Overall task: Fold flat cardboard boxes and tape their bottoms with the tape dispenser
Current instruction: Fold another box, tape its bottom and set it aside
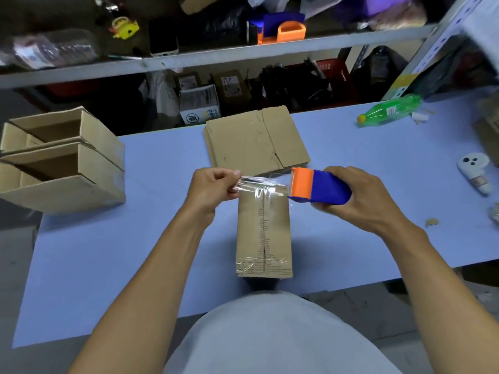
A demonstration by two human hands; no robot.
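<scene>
A folded cardboard box stands bottom-up on the blue table in front of me, its centre seam facing up and tape across its near end. My right hand grips the blue and orange tape dispenser just right of the box's far end. A strip of clear tape stretches from the dispenser leftward over that far end. My left hand pinches the tape's free end. A stack of flat cardboard boxes lies behind.
Two folded open boxes lie stacked at the table's left edge. A green plastic bottle lies at the far right, a white device at the right edge. A cluttered metal shelf runs behind the table, with another orange dispenser.
</scene>
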